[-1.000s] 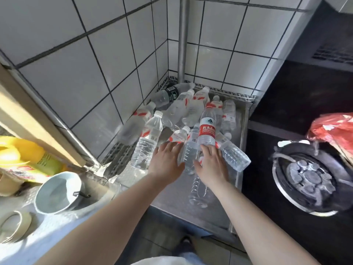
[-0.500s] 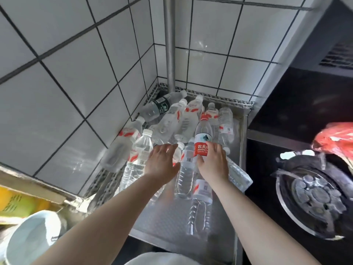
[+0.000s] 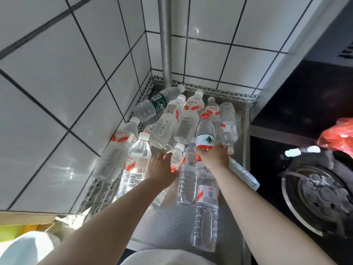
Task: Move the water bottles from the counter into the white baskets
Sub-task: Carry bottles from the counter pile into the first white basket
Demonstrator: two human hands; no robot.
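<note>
Right hand [image 3: 213,156]: wraps red-cap bottle [image 3: 206,134]; lift straight up, clear of pile.
Left hand [image 3: 161,167]: fingers spread, holding nothing; pick 1 bottle.

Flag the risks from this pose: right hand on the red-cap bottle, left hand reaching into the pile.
1. The right hand grips the red-cap bottle low, so it may tip when lifted.
2. Bottles in the pile lean on each other; pulling one may roll others.
3. One bottle lies at the counter edge beside the stove; a nudge may push it off.
</note>
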